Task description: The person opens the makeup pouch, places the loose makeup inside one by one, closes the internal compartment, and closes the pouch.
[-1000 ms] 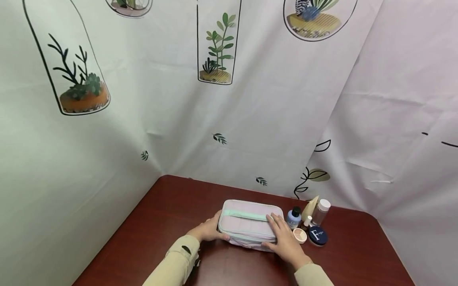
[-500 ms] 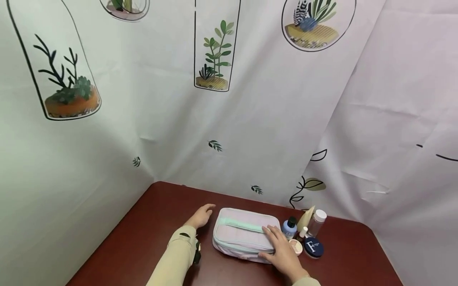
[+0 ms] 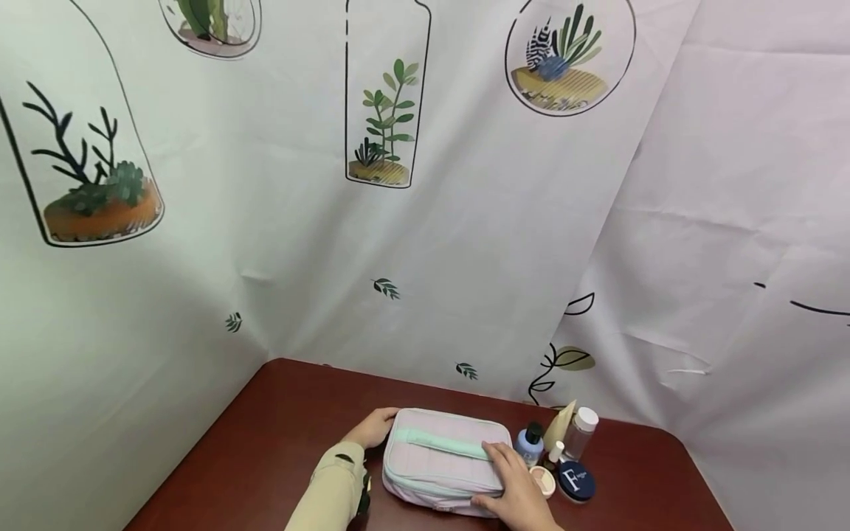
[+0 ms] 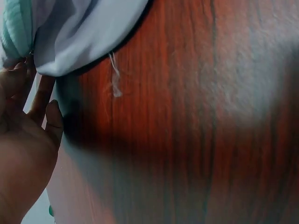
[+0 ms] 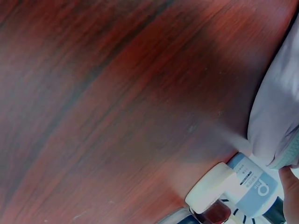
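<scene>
A pale pink cosmetic bag with mint trim and a mint top handle lies on the dark red table. My left hand is at its far left corner. In the left wrist view, that hand's curled fingers pinch at the mint zipper edge, where a small shiny bit, apparently the zipper pull, is mostly hidden. My right hand rests on the bag's right end, fingers extended over the top near the handle and thumb at the front side.
Right of the bag stand a blue bottle, a cream tube, a white-capped clear bottle and a small dark bottle. A round three-colour compact and a navy-lidded jar are beside them. A printed cloth hangs behind.
My left hand let go of the bag's left side, moved beyond it, and now touches its far left corner. My right hand stays on the right end. The head view has tilted up.
</scene>
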The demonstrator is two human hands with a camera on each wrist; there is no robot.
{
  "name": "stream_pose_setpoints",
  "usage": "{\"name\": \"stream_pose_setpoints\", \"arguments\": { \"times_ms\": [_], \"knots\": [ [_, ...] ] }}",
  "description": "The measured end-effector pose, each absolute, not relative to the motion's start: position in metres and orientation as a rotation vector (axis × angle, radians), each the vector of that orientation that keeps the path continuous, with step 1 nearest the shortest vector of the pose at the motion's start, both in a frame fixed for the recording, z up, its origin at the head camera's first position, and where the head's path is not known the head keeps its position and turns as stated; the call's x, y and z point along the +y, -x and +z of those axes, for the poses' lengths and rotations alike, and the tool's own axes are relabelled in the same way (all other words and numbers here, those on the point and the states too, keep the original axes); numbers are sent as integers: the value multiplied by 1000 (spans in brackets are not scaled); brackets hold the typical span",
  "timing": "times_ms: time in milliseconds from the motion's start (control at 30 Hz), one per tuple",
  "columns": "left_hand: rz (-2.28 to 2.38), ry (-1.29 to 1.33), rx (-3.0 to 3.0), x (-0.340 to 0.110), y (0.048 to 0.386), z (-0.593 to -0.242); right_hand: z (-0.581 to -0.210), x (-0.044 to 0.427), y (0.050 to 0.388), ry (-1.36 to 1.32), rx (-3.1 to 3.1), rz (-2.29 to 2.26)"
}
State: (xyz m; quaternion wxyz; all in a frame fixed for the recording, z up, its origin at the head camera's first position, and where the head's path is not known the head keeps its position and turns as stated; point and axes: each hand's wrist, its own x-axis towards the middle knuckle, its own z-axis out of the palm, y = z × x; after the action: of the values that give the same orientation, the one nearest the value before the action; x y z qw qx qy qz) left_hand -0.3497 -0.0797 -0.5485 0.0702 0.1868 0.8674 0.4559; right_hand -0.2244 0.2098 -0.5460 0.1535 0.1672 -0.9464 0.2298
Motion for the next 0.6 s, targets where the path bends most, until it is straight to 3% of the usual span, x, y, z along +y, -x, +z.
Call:
{"name": "stream_pose_setpoints", "arguments": {
  "times_ms": [600],
  "knots": [
    [1452,-421,2843,-72,353,-548,-549,205,224,-418,-2683,583]
  ]
}}
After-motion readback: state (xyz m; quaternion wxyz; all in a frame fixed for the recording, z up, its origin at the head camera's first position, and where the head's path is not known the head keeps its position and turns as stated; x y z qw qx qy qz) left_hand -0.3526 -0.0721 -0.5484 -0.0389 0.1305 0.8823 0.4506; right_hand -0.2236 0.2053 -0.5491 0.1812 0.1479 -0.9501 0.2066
